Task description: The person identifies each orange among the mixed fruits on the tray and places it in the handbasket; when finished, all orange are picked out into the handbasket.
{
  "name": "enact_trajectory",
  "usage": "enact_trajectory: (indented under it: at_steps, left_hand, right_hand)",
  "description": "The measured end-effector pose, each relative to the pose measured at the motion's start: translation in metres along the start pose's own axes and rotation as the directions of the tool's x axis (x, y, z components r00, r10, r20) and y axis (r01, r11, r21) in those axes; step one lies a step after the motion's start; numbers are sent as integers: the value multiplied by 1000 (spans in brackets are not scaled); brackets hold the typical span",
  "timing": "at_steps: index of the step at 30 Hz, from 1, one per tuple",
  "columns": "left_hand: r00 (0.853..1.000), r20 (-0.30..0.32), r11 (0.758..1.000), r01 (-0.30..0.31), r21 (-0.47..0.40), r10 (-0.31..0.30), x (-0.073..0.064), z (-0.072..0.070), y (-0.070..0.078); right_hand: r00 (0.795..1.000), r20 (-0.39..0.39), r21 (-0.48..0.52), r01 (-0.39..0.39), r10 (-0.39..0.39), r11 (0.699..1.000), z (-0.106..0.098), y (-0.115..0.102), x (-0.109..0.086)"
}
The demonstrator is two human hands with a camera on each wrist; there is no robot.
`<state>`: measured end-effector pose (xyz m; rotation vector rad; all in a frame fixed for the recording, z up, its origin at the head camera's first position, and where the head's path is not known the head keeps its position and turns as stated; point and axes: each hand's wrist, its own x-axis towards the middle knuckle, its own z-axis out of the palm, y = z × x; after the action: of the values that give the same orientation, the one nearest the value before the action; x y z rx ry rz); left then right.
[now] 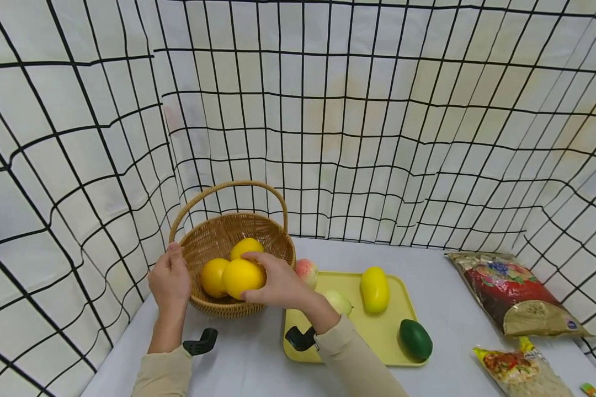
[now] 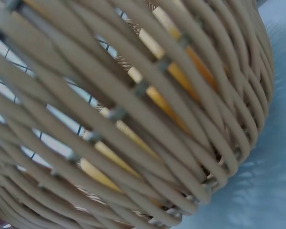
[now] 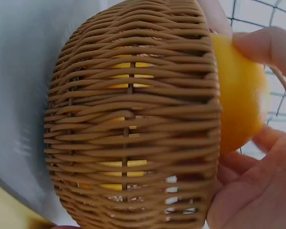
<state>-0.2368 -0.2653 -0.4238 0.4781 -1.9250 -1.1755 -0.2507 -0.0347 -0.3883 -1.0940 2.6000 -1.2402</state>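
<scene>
A brown wicker basket (image 1: 228,311) with a tall arched handle stands at the left, tilted so its mouth faces me. My left hand (image 1: 170,281) grips its left rim close to the foot of the handle. With thumb and fingers, my right hand (image 1: 280,282) holds an orange (image 1: 243,278) at the basket's front right rim. Two more yellow-orange fruits, one at the left (image 1: 212,277) and one behind (image 1: 247,247), lie inside the basket. In the right wrist view the held orange (image 3: 240,95) shows just past the rim. Woven wall (image 2: 133,105) fills the left wrist view.
A yellow tray (image 1: 357,350) right of the basket bears a mango (image 1: 374,290), a pale green fruit (image 1: 339,302) and an avocado (image 1: 415,339). A peach (image 1: 306,272) sits at its back left corner. Farther right lie a red-and-gold bag (image 1: 521,298) and a smaller food packet (image 1: 519,366).
</scene>
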Motion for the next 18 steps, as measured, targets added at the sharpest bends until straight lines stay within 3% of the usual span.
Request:
enact_trajectory:
  at_steps: [5, 9, 14, 18]
  left_hand:
    - [1000, 1, 1000, -25, -16, 25, 0, 1, 1]
    - [999, -7, 999, -47, -19, 47, 1, 2, 1]
    - [999, -21, 999, -45, 2, 45, 0, 2, 0]
    - [999, -21, 999, -44, 5, 44, 0, 2, 0]
  right_hand:
    - [999, 32, -75, -25, 27, 997, 6, -2, 3]
    - [999, 27, -78, -24, 26, 997, 8, -3, 2]
    - [1000, -15, 13, 11, -11, 1000, 9, -3, -1]
    - [994, -101, 123, 64, -52, 990, 10, 0, -8]
